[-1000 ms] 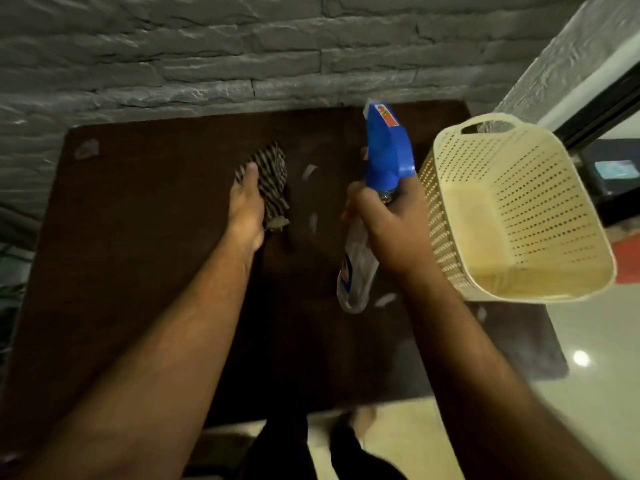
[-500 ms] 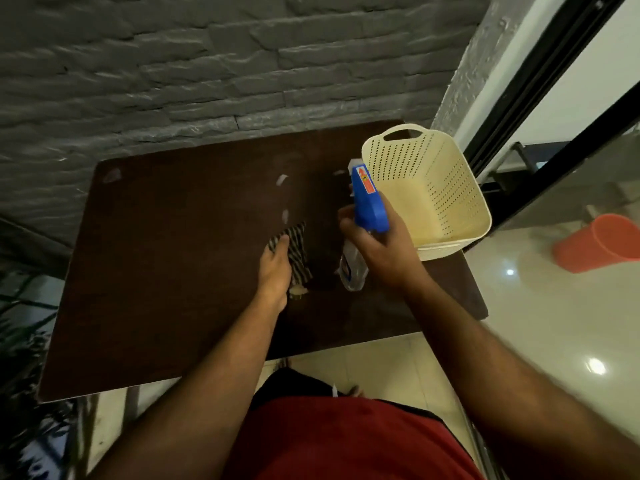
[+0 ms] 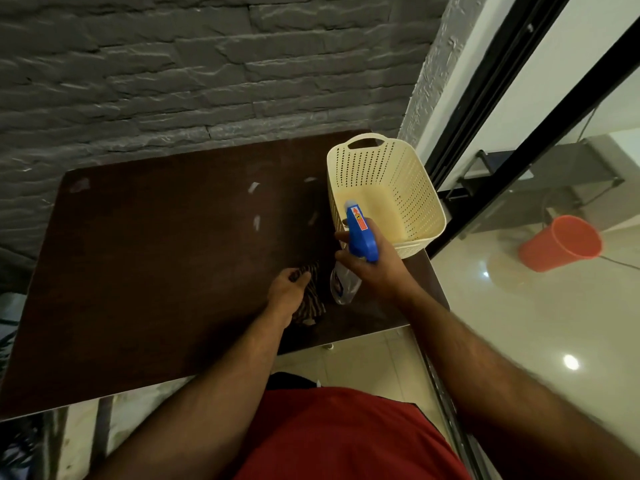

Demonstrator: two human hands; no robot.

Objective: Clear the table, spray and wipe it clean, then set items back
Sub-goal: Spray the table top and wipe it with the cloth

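Beside the cream perforated plastic basket [image 3: 408,188] on the dark brown bench [image 3: 156,258], the right hand [image 3: 375,268] has its fingers curled round a blue-headed clear spray bottle [image 3: 360,237], while the left hand [image 3: 285,296] pinches a striped cloth [image 3: 311,303].

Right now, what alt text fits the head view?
A person's right hand holds a blue-topped spray bottle over a dark table, while the left hand grips a striped cloth. A cream basket stands at the table's right edge.

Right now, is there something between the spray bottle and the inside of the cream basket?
Nothing visible. The right hand holds the spray bottle just before the basket, whose open top shows nothing inside. The left hand grips the cloth apart.
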